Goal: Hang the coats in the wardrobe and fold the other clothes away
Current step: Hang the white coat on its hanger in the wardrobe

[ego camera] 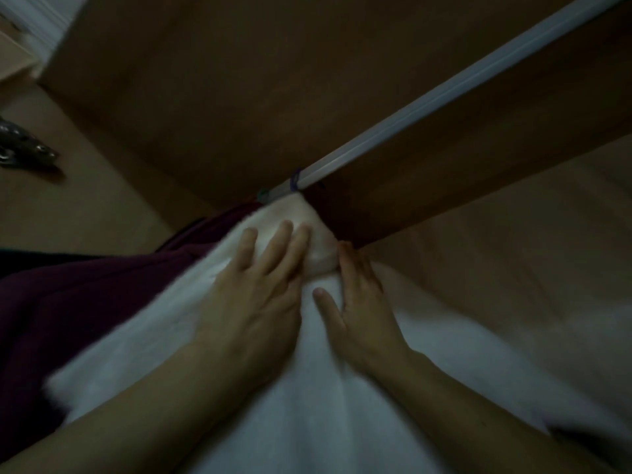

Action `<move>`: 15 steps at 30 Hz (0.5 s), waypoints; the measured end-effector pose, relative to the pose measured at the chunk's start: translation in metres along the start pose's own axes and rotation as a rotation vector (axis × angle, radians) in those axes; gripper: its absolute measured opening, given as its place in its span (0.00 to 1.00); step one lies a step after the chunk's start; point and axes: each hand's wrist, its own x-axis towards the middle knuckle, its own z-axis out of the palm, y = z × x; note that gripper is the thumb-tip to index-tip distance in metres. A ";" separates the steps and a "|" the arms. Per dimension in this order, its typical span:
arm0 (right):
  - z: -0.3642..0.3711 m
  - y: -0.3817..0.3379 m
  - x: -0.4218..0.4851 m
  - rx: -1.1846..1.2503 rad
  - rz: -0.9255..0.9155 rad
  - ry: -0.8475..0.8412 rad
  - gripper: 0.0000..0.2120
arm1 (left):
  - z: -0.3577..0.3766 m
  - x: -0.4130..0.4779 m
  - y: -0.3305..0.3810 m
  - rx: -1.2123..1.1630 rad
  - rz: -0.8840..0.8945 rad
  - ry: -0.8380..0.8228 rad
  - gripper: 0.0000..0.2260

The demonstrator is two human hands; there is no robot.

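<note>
Soft fuzzy white coat lies under left hand and right hand, both grips released, pressing flat.

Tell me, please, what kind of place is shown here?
Most likely the inside of a wooden wardrobe: a pale hanging rail crosses brown wooden panels, and a white fluffy garment and a dark maroon garment reach up to it.

Count: 2 hands (left hand, right hand), 1 white coat, 1 maroon garment, 1 rail, 1 metal fitting.
</note>
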 end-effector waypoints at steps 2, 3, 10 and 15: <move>0.009 -0.009 0.000 0.023 0.030 -0.078 0.41 | -0.001 -0.006 -0.007 0.087 0.032 -0.035 0.27; 0.012 -0.014 0.000 0.029 0.047 -0.122 0.42 | 0.001 -0.009 -0.014 0.124 0.031 -0.059 0.29; 0.015 -0.026 -0.011 0.074 0.146 -0.247 0.40 | 0.004 -0.020 -0.017 0.180 0.073 -0.116 0.37; -0.004 -0.034 -0.050 -0.046 0.222 -0.308 0.34 | -0.013 -0.054 -0.008 0.076 0.137 -0.231 0.36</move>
